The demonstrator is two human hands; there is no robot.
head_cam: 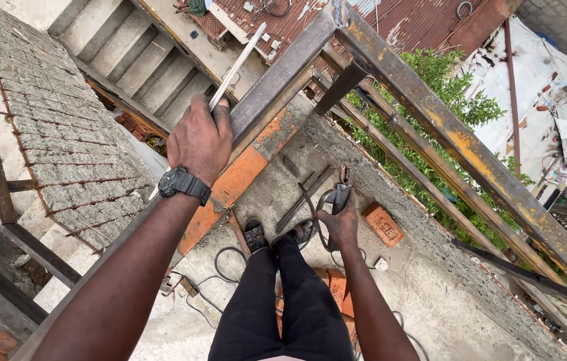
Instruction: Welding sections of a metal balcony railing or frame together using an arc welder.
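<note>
While gripped, rod juts beyond left hand.

Two bare hands: the left hand grips one flat silver metal strip, the right hand one black welding electrode holder. Two black sandals, one loose orange clay brick, one black wristwatch.

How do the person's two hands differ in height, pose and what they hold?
The left hand is raised to the rusty rail, gripping a thin pale rod against it; the right hand hangs low near the sandalled feet, holding a dark clamp-like tool with a cable. The left wrist wears a black watch; the right wrist is bare. Both are bare and closed around something.
</note>
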